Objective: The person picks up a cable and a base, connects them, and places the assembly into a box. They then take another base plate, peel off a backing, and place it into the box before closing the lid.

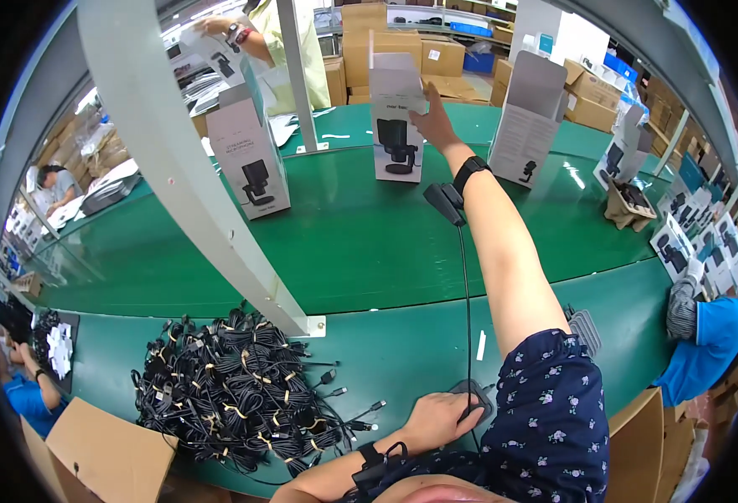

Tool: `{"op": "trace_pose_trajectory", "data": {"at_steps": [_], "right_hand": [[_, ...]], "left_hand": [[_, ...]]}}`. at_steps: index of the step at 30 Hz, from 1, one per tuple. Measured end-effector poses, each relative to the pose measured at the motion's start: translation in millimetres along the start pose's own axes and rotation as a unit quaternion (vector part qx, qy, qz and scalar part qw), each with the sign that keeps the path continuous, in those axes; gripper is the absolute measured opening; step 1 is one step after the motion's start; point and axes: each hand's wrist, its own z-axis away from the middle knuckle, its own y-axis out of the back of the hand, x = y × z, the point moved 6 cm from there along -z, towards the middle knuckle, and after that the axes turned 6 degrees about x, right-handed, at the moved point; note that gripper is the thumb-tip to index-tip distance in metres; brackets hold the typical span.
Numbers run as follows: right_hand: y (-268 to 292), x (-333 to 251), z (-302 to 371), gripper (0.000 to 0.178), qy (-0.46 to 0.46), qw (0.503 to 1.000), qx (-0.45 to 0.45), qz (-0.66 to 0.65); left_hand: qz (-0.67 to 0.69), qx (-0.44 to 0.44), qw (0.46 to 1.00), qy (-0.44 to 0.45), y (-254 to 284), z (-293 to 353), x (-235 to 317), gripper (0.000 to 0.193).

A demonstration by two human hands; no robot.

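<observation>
Nearest the body, a flat dark grey object (482, 401) is being partly covered by the left hand (440, 419); the fingers are being held bent over it, but whether it is being grasped cannot be told. To the left, the green tabletop (385, 344) is being covered by a heap of black cables (235, 390), many being bound with tan ties. A thin black cord (467, 318) is being hung from a black device (444, 204) at the right wrist. Farther out, the green belt (344, 243) is being crossed by the right forearm. Toward the belt's far side, an upright white box (398, 126), printed with a black microphone, is being touched at its upper right edge by the right hand (437, 121); the fingers are being spread there, and whether they are gripping cannot be told. It is being flanked by a left-hand box (247, 155) and a right-hand box (526, 126). Behind, the background is being filled by brown cartons (385, 50).
</observation>
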Motion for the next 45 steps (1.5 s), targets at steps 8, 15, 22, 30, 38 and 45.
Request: {"op": "trace_pose_trajectory", "data": {"at_steps": [8, 15, 22, 30, 38, 45], "right_hand": [[29, -63, 64, 0.029, 0.192, 0.961, -0.032, 0.199], [49, -89, 182, 0.018, 0.308, 0.874, -0.213, 0.309], [93, -95, 239, 0.021, 0.294, 0.884, -0.215, 0.293], [107, -102, 259, 0.034, 0.287, 0.872, -0.235, 0.318], [122, -111, 271, 0.033, 0.27, 0.874, -0.238, 0.327], [142, -134, 284, 0.034, 0.25, 0.904, -0.18, 0.294]], "left_hand": [[0.033, 0.07, 0.997, -0.027, 3, -1, -3, 0.009], [-0.001, 0.079, 0.996, -0.043, 4, 2, -2, 0.01], [-0.012, 0.089, 0.994, -0.058, -1, 5, -5, 0.01], [-0.019, 0.052, 0.998, -0.035, -1, 4, -9, 0.012], [-0.023, 0.091, 0.994, -0.061, -1, 5, -8, 0.009], [0.058, 0.032, 0.998, 0.01, -3, 8, -16, 0.035]]}}
